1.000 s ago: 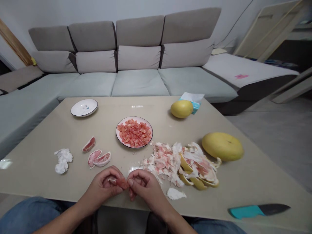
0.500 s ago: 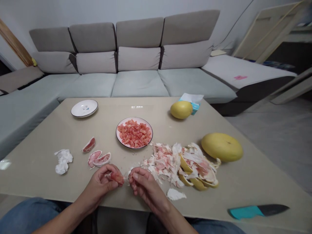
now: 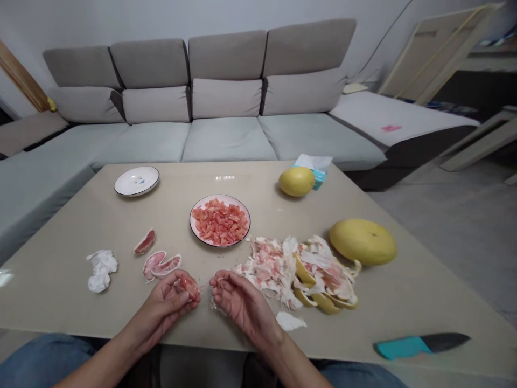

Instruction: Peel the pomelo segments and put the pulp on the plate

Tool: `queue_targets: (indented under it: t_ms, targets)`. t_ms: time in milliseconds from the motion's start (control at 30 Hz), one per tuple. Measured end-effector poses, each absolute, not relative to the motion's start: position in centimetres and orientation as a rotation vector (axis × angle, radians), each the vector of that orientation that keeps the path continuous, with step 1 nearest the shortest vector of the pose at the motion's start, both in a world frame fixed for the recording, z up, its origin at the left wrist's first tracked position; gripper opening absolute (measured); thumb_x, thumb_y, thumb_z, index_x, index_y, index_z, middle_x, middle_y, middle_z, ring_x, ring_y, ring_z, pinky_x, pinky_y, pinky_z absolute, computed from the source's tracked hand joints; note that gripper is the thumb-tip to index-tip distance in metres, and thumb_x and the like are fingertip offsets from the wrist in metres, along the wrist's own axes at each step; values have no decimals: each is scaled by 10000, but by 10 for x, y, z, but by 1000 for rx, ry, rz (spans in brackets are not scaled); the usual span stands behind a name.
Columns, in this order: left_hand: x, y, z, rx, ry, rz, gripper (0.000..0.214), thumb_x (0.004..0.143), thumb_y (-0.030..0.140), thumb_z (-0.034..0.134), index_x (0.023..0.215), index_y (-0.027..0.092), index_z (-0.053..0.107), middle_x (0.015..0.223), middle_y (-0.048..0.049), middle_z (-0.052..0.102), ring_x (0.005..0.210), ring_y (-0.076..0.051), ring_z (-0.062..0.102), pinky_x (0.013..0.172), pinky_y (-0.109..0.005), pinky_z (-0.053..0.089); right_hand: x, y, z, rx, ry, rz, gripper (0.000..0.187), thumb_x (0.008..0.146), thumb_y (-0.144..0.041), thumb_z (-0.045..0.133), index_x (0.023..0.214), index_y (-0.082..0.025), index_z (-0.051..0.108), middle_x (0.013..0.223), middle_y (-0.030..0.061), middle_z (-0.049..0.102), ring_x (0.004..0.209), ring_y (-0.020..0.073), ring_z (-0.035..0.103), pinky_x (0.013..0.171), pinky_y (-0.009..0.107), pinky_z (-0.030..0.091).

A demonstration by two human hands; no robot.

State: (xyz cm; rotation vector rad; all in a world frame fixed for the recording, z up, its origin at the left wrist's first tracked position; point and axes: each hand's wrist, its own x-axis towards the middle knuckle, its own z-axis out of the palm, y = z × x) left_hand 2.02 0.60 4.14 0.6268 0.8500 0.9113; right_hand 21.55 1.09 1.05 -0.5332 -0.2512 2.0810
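Note:
My left hand is closed round a pink pomelo segment near the table's front edge. My right hand is just to its right, fingers curled and pinching a thin strip of white membrane a little apart from the segment. Behind the hands stands a plate of pink pomelo pieces. Three unpeeled segments lie on the table to the left of my hands.
A heap of peel and membrane lies right of my hands, with a loose scrap. Two whole pomelos, a tissue pack, an empty plate, crumpled tissue and a teal-handled knife are on the table. A grey sofa stands behind.
My hands were pressed together on the segment; they have drawn apart, the left keeping the segment and the right pulling membrane away to the right.

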Motion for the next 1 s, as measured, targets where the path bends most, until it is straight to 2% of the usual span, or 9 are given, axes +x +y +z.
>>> queue_targets:
  t_ms: [133,267,400,467,567,733,833,933,1000]
  targets:
    - [18,8,40,608,845,891,194,760,189,761,908,175,635,850,-17,637,815,-114,620,831,-258,514,225,16,20,-755,-456,1934,252,764,-345,742,887,-136,672,863,52,706,731,107,667,735,221,537]
    - [14,12,38,575,853,877,212,781,156,736,959,182,624,890,-22,648,845,-123,639,869,-280,515,253,54,36,-1188,-1182,1340,228,832,-382,624,887,-162,646,847,49,693,725,152,661,715,303,554]
    - [13,15,36,548,842,903,200,803,146,712,977,181,620,904,-24,647,848,-123,642,896,-305,518,274,130,49,-1361,-1384,1031,135,827,-280,624,897,-171,663,893,45,690,848,188,638,840,354,513]
    - [12,15,36,547,822,901,161,810,147,705,949,173,627,900,-25,644,848,-123,641,901,-307,517,275,168,53,-1443,-1478,937,130,875,-264,602,917,-159,668,979,65,679,926,199,622,877,376,502]
    - [10,17,33,548,806,879,129,816,148,697,926,168,634,893,-27,648,850,-127,644,908,-309,513,268,210,54,-1518,-1628,881,255,939,-301,560,1161,-178,589,1195,84,600,993,206,617,846,407,530]
    - [3,22,28,561,796,885,139,831,167,681,963,189,645,929,-28,654,876,-139,648,917,-319,504,258,236,59,-1581,-1765,819,278,944,-309,554,1195,-190,570,1233,86,579,1010,210,612,847,411,533]
    - [1,24,28,557,791,894,154,836,182,677,985,206,650,957,-25,651,910,-146,643,948,-337,485,259,228,71,-1582,-1760,771,255,935,-291,560,1156,-167,593,1161,85,617,952,202,632,826,396,534]
    - [2,22,30,589,783,881,162,826,183,689,981,208,652,970,-24,640,942,-149,628,976,-341,459,263,195,84,-1523,-1756,747,181,875,-216,541,969,-148,680,894,66,698,757,178,651,752,328,517]
    - [5,20,33,625,782,878,164,812,184,702,965,205,649,952,-21,631,939,-150,618,964,-334,457,264,158,89,-1436,-1796,793,186,822,-209,546,912,-166,703,827,45,712,746,184,652,700,297,508]
